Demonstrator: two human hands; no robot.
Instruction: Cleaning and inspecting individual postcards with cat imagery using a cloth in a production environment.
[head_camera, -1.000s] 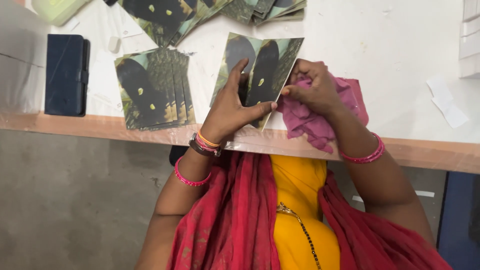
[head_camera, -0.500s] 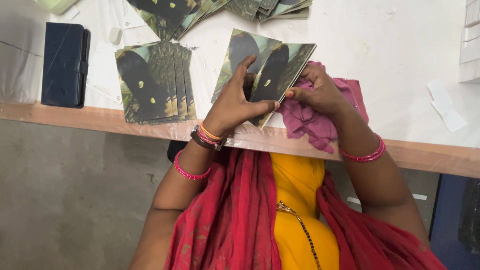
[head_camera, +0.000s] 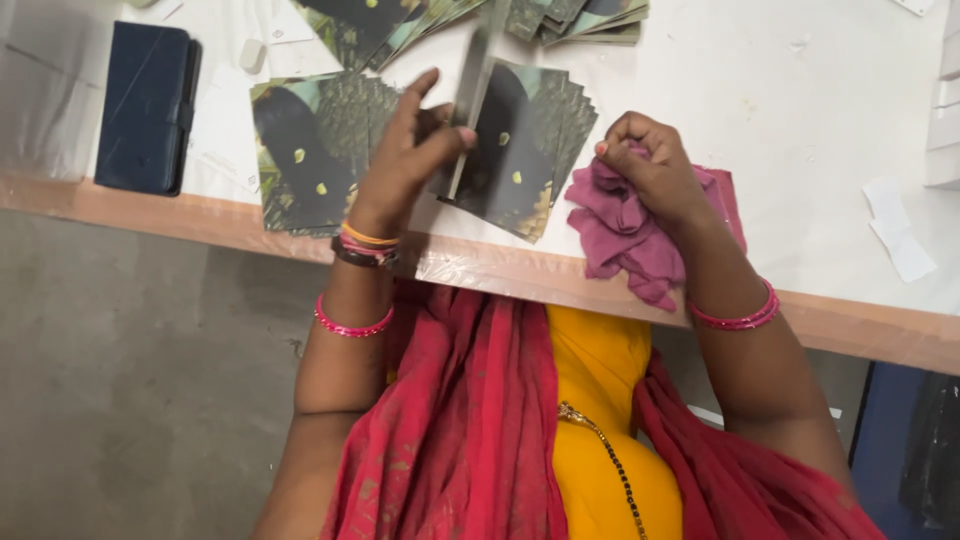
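**Printed card lifted on edge above the front stack**

A dark green printed card (head_camera: 474, 95) stands edge-on, pinched in the left hand (head_camera: 405, 160) fingers over a fanned card stack (head_camera: 530, 150) near the desk (head_camera: 800, 120) front edge. The right hand (head_camera: 655, 170) fingers are clenched on a pink cloth (head_camera: 615, 235). Another stack (head_camera: 305, 150) lies left; a dark blue wallet case (head_camera: 145, 105) sits near the left front corner.

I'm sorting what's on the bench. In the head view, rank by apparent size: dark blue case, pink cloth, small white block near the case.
1. dark blue case and pink cloth: look alike, the cloth partly under the right hand, so no ranking.
2. small white block: clearly smallest.
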